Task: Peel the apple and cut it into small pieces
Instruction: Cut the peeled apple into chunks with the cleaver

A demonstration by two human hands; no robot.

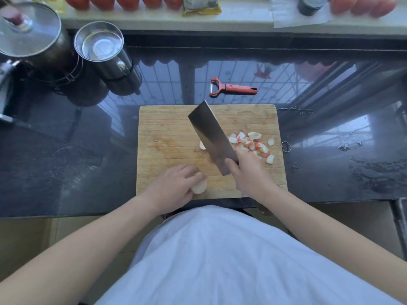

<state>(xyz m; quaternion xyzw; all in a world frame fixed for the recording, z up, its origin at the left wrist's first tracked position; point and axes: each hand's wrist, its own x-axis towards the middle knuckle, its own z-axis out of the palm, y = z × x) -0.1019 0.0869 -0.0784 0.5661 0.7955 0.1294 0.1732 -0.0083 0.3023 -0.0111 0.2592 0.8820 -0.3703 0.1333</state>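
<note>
On the wooden cutting board (pixel 167 128) my left hand (pixel 174 188) holds a pale peeled apple piece (pixel 200 186) against the board near its front edge. My right hand (pixel 248 172) grips a cleaver (pixel 211 135) by its handle, the wide blade lifted and angled away toward the back left. A pile of several small cut apple pieces (pixel 253 145), white with red skin, lies on the right side of the board. One more small piece (pixel 202 145) peeks out left of the blade.
A red peeler (pixel 231 87) lies on the dark glossy counter (pixel 66 161) behind the board. A lidded pot (pixel 28 29) and a steel cup (pixel 99 42) stand at the back left. Tomatoes (pixel 127 1) line the windowsill. A small ring (pixel 285 146) hangs at the board's right edge.
</note>
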